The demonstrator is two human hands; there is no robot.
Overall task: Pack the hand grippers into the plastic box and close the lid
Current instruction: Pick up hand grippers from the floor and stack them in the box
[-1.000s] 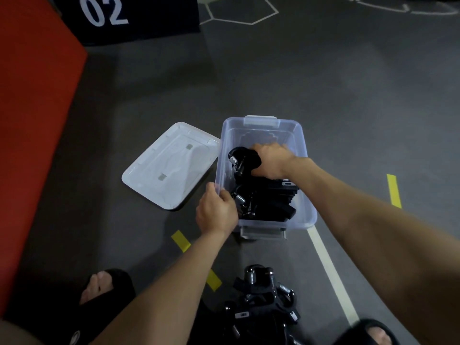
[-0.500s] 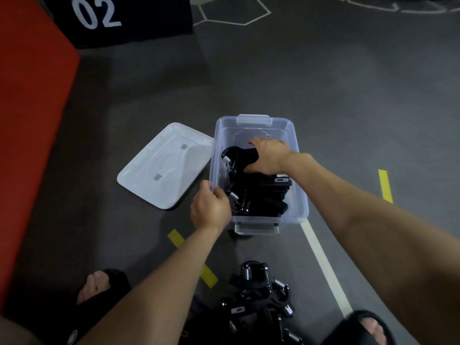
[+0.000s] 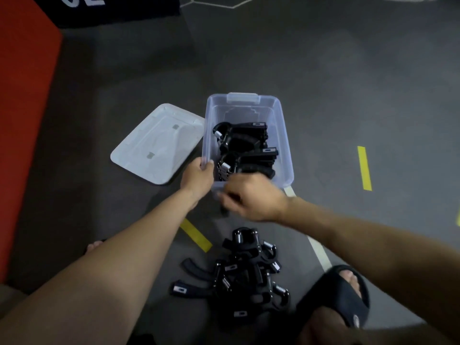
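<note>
A clear plastic box (image 3: pixel 283 135) stands open on the grey floor, with black hand grippers (image 3: pixel 245 148) stacked inside it. Its lid (image 3: pixel 159 143) lies flat on the floor just left of it. My left hand (image 3: pixel 198 179) grips the box's near left rim. My right hand (image 3: pixel 251 197) hovers in front of the box's near edge, blurred, fingers loosely curled with nothing seen in them. A pile of loose black hand grippers (image 3: pixel 246 272) lies on the floor near my feet, below my right hand.
A red mat (image 3: pixel 22 100) borders the left side. A black numbered block (image 3: pixel 112 8) stands at the top left. Yellow tape marks (image 3: pixel 364 168) and a white line (image 3: pixel 318 250) cross the floor. My right foot in a black sandal (image 3: pixel 341 295) rests beside the pile.
My right hand let go of a gripper inside the box and drew back out, toward the pile. The left hand stays on the rim. The camera tilted downward.
</note>
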